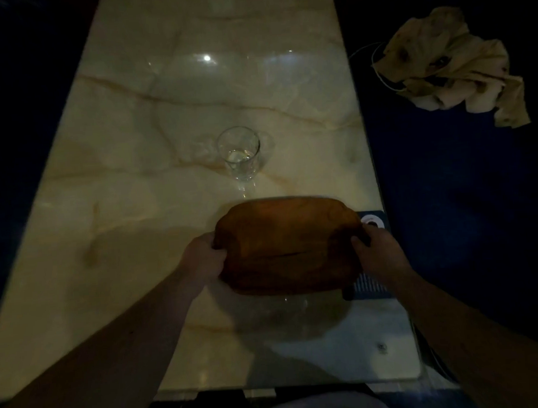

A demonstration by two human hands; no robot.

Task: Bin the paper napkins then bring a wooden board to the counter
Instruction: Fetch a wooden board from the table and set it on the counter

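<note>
Two bare forearms reach in from the near edge of the counter (147,123), a pale veined slab in dim light. Left hand (203,259): fingers curled over the left end of the board (283,247), thumb on top. Right hand (377,252): closed on the board's right end, fingers wrapped under. Board: brown wood, rounded corners, held level over the near right part of the counter; whether it touches the surface cannot be told, though a shadow lies beneath it. Glass (239,153): clear tumbler, upright on the counter just beyond the board, with what looks like a little clear liquid at the bottom. Dark panel (370,287): partly hidden under the board's right end, ribbed, with a white ring. Cloth (449,67): crumpled, pale, stained, well beyond the board to the right, off the counter on a dark surface.
</note>
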